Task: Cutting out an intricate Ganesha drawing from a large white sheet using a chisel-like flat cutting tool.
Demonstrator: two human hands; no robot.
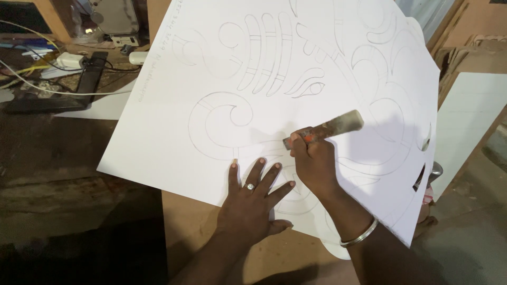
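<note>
1. Left of the white drawing sheet (pixel 158 142), cables and a dark stand (pixel 87 79) lie well apart.
2. On the sheet's lower edge, the left hand (pixel 253 203) lies flat with fingers spread, seemingly pinning it.
3. Just right, the right hand (pixel 314 166) is closed around a worn cutting tool (pixel 325 129), its tip on a pencilled curve.
</note>
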